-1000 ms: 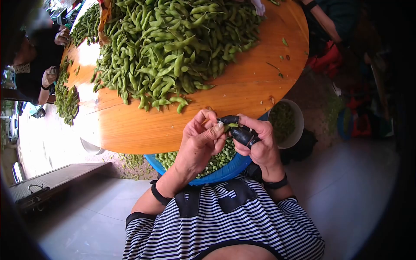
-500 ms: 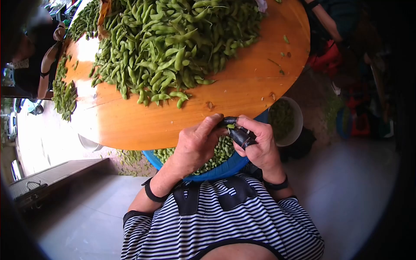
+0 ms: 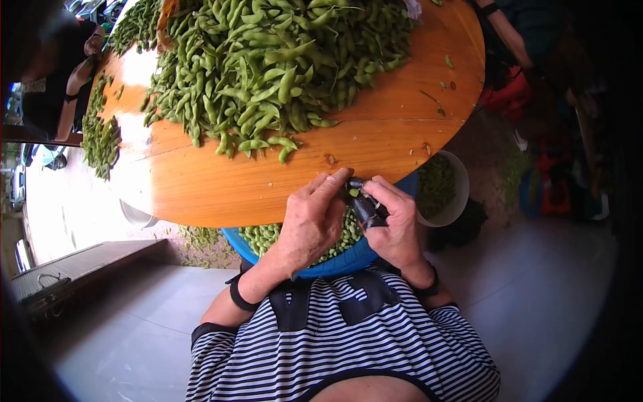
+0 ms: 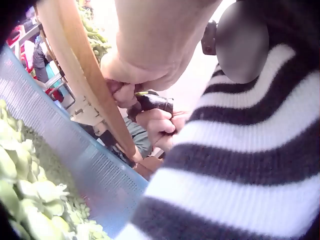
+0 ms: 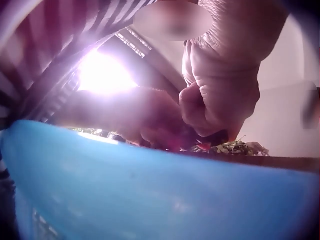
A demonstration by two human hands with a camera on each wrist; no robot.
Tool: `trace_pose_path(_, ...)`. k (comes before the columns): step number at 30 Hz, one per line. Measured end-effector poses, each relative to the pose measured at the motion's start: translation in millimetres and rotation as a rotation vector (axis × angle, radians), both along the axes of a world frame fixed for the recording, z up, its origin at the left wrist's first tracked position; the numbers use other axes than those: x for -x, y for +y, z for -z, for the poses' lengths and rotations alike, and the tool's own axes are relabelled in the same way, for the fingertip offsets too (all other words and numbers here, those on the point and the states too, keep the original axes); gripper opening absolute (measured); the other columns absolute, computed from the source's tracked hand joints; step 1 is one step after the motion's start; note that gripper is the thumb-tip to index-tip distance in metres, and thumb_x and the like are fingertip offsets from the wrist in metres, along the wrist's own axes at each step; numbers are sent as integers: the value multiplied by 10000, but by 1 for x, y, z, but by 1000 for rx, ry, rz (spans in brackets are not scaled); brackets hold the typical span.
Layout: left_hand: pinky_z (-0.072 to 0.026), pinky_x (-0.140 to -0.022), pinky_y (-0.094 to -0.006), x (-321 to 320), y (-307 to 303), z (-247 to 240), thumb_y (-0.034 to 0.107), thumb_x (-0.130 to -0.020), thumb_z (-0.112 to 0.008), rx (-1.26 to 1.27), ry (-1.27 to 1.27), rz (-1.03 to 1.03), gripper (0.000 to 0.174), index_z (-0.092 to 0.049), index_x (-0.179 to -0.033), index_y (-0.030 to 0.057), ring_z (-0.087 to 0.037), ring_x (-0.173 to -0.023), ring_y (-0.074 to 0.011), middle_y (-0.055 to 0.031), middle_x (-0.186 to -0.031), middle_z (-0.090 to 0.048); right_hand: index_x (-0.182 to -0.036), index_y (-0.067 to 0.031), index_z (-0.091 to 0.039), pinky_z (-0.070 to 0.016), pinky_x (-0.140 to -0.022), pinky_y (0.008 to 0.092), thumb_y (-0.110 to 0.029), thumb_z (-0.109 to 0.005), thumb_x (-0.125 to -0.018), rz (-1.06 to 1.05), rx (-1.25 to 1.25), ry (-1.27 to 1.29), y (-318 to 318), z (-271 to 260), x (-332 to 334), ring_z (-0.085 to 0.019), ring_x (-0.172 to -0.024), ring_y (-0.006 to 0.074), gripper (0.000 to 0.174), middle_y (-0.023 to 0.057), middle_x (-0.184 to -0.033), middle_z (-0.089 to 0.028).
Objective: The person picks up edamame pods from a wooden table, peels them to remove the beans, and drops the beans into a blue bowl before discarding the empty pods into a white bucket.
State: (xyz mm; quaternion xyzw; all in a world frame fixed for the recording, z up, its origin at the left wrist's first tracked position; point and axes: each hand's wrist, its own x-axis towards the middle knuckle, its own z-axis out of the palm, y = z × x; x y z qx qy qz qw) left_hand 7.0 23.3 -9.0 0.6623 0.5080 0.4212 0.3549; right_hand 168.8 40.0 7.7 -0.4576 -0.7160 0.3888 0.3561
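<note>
In the head view, my left hand (image 3: pixel 309 224) and right hand (image 3: pixel 395 224) meet just past the table's near edge, above a blue basket (image 3: pixel 231 240) of shelled green beans. Between the fingertips shows a small green soybean pod (image 3: pixel 353 192), mostly hidden. The right hand pinches it between thumb and index finger, both wrapped in black covers (image 3: pixel 367 212). Bent left fingers hold its other side, their tips against the black-covered index finger. From the left wrist, a green sliver of the pod (image 4: pixel 142 93) appears beside the black cover. Fingertips are mostly hidden in the right wrist view.
A large heap of soybean pods (image 3: pixel 268 74) covers much of the wooden table (image 3: pixel 221 194). To the right below stands a white bucket (image 3: pixel 462 191) with green scraps. Another person's arm (image 3: pixel 75 87) is at the left; one more arm (image 3: pixel 506 33) shows upper right.
The left hand has turned over so its back faces up, and its fingers have closed in on the right fingertips. Less of the pod shows. The right hand keeps its pinch.
</note>
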Motion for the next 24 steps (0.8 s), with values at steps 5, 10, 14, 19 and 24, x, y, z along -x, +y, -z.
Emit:
trace_pose_path(5,-518,-731,-324,4,-8,-15,-108,-778,-529,209,-128,107,458,-565,-1227,-22,-663,-780,-290,-158,-886,-662,-901,54,-560,-425,-605,274,70,-561,-616,-73,284,107,7,-14,-29,-517,-652,195,285,103,-772,-512)
trace_pose_path(10,-544,-778,-323,29,-13,-25,-122,-779,-537,188,-21,185,415,-621,-1164,9,-694,-812,-199,-108,-854,-706,-943,56,-586,-451,-637,320,81,-521,-636,44,-42,-441,20,-41,-122,-556,-673,280,315,153,-803,-530)
trace_pose_path(14,-525,-698,-331,47,10,-17,-39,-787,-620,-44,404,-390,260,-652,-1034,36,-664,-805,-235,-98,-889,-628,-1082,62,-589,-486,-749,375,100,-483,-638,193,-78,-684,21,-37,-140,-591,-786,412,457,215,-866,-595)
trace_pose_path(19,-502,-682,-348,47,16,-4,-18,-772,-641,-131,509,-328,247,-648,-1011,44,-627,-797,-282,-113,-930,-576,-1067,52,-606,-498,-725,306,74,-481,-676,178,14,-295,22,-30,-95,-653,-764,279,411,189,-850,-656)
trace_pose_path(24,-492,-663,-260,27,9,-10,67,-878,-661,250,-260,-98,154,-649,-1010,-11,-592,-717,-135,-12,-815,-609,-952,53,-627,-414,-548,223,84,-491,-703,44,323,116,19,-31,-41,-538,-601,92,285,62,-735,-589)
